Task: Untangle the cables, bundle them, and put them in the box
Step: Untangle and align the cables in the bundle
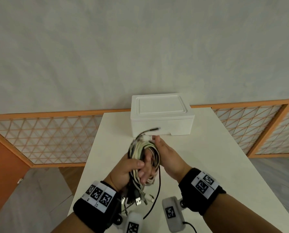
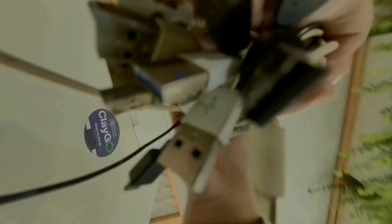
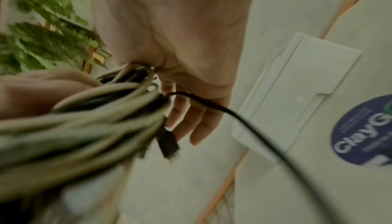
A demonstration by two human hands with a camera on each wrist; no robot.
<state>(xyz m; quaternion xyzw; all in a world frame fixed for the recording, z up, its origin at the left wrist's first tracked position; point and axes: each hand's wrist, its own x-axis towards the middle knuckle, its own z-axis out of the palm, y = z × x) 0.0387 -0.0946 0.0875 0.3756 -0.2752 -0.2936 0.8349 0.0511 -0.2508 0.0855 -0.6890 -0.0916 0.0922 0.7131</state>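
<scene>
Seen from the head camera: a white counter (image 1: 207,165), with a closed white foam box (image 1: 162,118) at its far end, lid on. Held above the counter, nearer than the box, a looped bundle of cables (image 1: 143,152), mostly cream and white with some black. Left hand (image 1: 123,169) wrapped around the lower part of the bundle, fingers and thumb curled tight on it. Right hand (image 1: 167,157) pressed against the bundle's right side, palm facing left, fingers threaded through the loops from behind; fingertips visible poking out beside the left thumb. Hanging below the left hand, loose ends with USB plugs (image 1: 138,200). One thin black cable (image 1: 158,190) drooping from the bundle down toward the counter's near edge; another black plug tip (image 1: 154,129) sticking out at the top, in front of the box.

From the left wrist, blurred: several metal USB plugs close to the lens, and a round dark-blue sticker (image 2: 101,133) on the counter reading "ClayGo".

From the right wrist: the palm open, fingers fairly straight, cream cables crossing it.

Behind the counter, an orange-framed lattice railing (image 1: 48,138) and a pale wall (image 1: 140,47).
</scene>
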